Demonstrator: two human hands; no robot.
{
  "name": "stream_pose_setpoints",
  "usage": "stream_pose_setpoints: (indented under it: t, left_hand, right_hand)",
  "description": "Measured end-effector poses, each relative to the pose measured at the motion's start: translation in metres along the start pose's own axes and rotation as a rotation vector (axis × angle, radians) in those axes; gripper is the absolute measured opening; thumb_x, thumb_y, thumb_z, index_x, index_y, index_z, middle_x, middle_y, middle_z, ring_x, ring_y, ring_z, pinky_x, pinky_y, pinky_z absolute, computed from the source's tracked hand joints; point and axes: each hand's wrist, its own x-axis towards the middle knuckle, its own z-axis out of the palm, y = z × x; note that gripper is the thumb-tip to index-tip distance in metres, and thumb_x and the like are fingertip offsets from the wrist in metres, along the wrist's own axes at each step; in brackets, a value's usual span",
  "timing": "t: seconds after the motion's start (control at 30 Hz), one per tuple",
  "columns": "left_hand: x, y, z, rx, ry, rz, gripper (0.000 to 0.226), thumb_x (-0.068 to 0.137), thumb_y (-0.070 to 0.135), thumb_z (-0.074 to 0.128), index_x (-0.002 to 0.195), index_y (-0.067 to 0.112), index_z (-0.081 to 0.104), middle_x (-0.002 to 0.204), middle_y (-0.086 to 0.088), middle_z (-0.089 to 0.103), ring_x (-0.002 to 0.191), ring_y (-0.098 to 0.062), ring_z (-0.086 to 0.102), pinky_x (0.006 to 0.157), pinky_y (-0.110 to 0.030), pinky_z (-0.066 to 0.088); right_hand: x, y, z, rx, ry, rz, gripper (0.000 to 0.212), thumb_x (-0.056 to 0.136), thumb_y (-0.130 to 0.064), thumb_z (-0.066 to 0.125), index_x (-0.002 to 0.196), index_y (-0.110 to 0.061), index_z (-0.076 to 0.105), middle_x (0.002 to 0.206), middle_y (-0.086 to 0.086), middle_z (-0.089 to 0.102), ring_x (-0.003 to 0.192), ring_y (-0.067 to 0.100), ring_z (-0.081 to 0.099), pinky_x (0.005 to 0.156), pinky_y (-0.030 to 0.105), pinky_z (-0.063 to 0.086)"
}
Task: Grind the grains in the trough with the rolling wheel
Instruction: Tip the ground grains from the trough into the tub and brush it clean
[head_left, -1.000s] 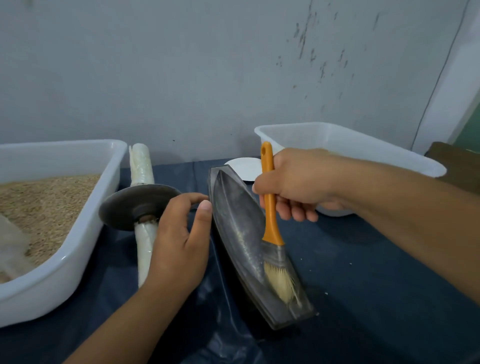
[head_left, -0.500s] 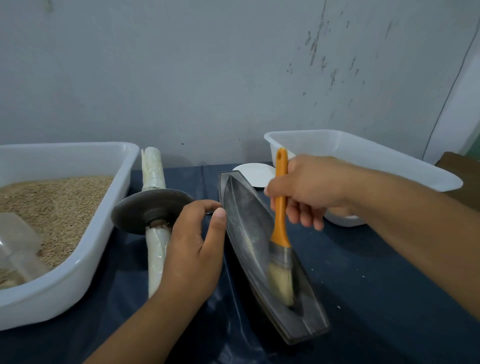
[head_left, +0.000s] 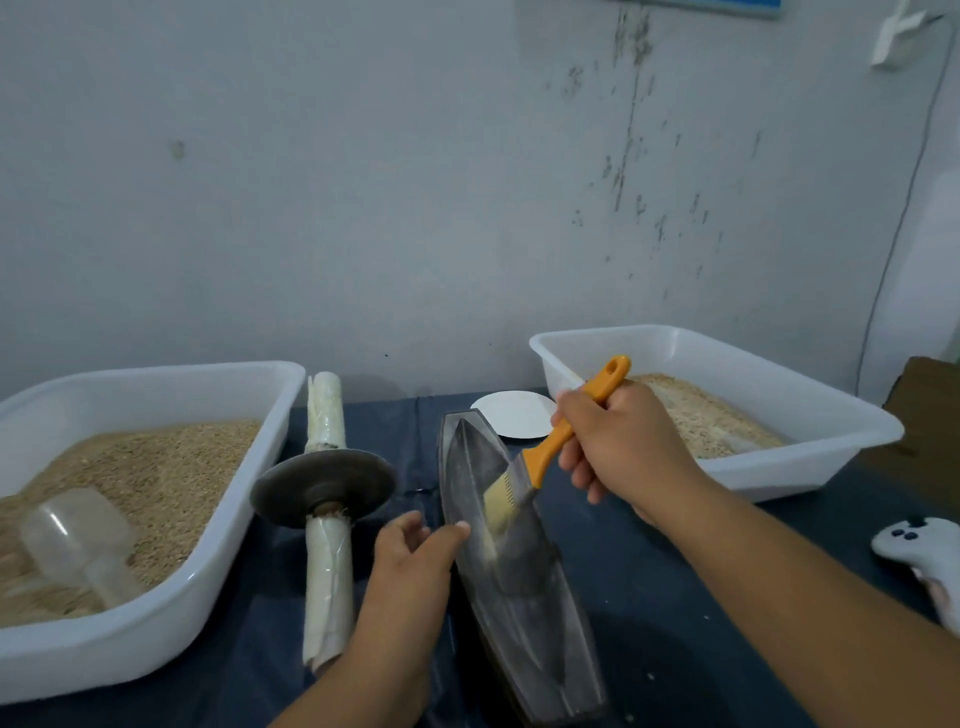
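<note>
At far left, a white tub holds whole grain with a clear plastic scoop lying in it. Just beside it, the rolling wheel rests idle on the dark table cover, its wrapped axle pointing toward the wall.

The left hand steadies the metal trough, thumb on its near-left rim; how the other fingers lie cannot be told. The right hand is clenched round the orange handle of a brush, bristles inside the trough.

The trough appears swept of grain, though blur leaves that uncertain. At right, a second tub holds paler ground meal.

Judgement: this is clearing between batches. The next move calls for putting down the brush, scooping fresh grain into the trough, then taking up the wheel.
</note>
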Motion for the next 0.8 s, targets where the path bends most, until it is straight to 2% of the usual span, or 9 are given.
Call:
stream_pose_setpoints:
  t: [0.07,0.13,0.2,0.33,0.4,0.53,0.63,0.7,0.8]
  left_hand:
    - [-0.014,-0.005,0.001,-0.051,0.013,-0.133,0.059,0.083,0.022,0.073,0.133,0.021,0.042,0.116,0.002,0.053,0.093,-0.012,0.052,0.095,-0.041,0.045]
    - [-0.032,-0.01,0.0,-0.124,0.001,-0.297,0.051,0.08,0.018,0.075,0.122,0.013,0.048,0.123,-0.006,0.051,0.108,-0.022,0.05,0.09,-0.043,0.044]
    - [-0.046,-0.016,-0.004,-0.155,0.002,-0.421,0.048,0.078,0.016,0.076,0.119,0.008,0.052,0.116,-0.011,0.055,0.114,-0.032,0.053,0.083,-0.044,0.047]
    - [-0.071,-0.019,-0.007,-0.153,-0.122,-0.559,0.033,0.078,0.02,0.077,0.099,-0.001,0.063,0.084,-0.017,0.063,0.062,-0.034,0.063,0.059,-0.04,0.053]
    - [-0.079,-0.021,-0.003,-0.134,-0.204,-0.624,0.038,0.076,0.026,0.078,0.098,-0.003,0.065,0.09,-0.022,0.064,0.064,-0.038,0.065,0.06,-0.043,0.055]
    - [-0.078,-0.023,0.015,-0.225,-0.15,-0.611,0.051,0.081,0.027,0.075,0.119,-0.002,0.058,0.112,-0.032,0.059,0.087,-0.051,0.064,0.057,-0.053,0.057]
    - [-0.064,-0.026,0.023,-0.306,-0.016,-0.501,0.069,0.085,0.02,0.072,0.144,0.011,0.036,0.124,-0.029,0.054,0.095,-0.055,0.059,0.059,-0.061,0.054]
    - [-0.06,-0.024,0.031,-0.311,-0.002,-0.508,0.06,0.084,0.018,0.074,0.136,0.011,0.042,0.12,-0.023,0.053,0.091,-0.053,0.058,0.057,-0.063,0.053]
    - [-0.064,-0.013,0.049,-0.2,-0.033,-0.561,0.032,0.089,0.018,0.068,0.112,0.003,0.053,0.101,-0.023,0.059,0.081,-0.044,0.06,0.042,-0.052,0.053]
  right_hand:
    - [-0.005,0.002,-0.007,0.063,0.023,-0.034,0.034,0.098,-0.025,0.051,0.077,-0.004,0.066,0.051,0.008,0.064,0.035,0.017,0.053,0.033,0.022,0.039]
    - [-0.013,0.007,-0.013,0.107,0.035,-0.062,0.034,0.099,-0.026,0.052,0.077,-0.005,0.066,0.052,0.009,0.064,0.036,0.017,0.054,0.033,0.022,0.039]
    - [-0.021,0.013,-0.019,0.14,0.046,-0.073,0.033,0.099,-0.026,0.053,0.077,-0.005,0.067,0.053,0.009,0.064,0.036,0.018,0.054,0.034,0.023,0.04]
    - [-0.035,0.024,-0.028,0.237,0.08,-0.046,0.032,0.098,-0.025,0.054,0.076,-0.006,0.068,0.051,0.01,0.063,0.036,0.017,0.053,0.034,0.024,0.04]
    - [-0.042,0.029,-0.029,0.266,0.084,-0.032,0.034,0.098,-0.027,0.054,0.075,-0.006,0.068,0.051,0.01,0.063,0.037,0.017,0.053,0.034,0.024,0.04]
    - [-0.053,0.036,-0.034,0.345,0.098,0.008,0.03,0.097,-0.024,0.056,0.076,-0.006,0.067,0.051,0.01,0.062,0.037,0.016,0.052,0.034,0.024,0.041]
    - [-0.058,0.041,-0.04,0.398,0.079,0.023,0.023,0.097,-0.021,0.056,0.082,-0.008,0.068,0.054,0.011,0.064,0.038,0.018,0.053,0.035,0.025,0.042]
    - [-0.06,0.046,-0.044,0.391,0.068,0.023,0.022,0.097,-0.02,0.056,0.082,-0.009,0.068,0.055,0.012,0.064,0.039,0.018,0.054,0.036,0.025,0.043]
    - [-0.062,0.049,-0.045,0.413,0.064,0.045,0.023,0.097,-0.02,0.057,0.083,-0.007,0.069,0.056,0.012,0.065,0.039,0.018,0.054,0.036,0.025,0.043]
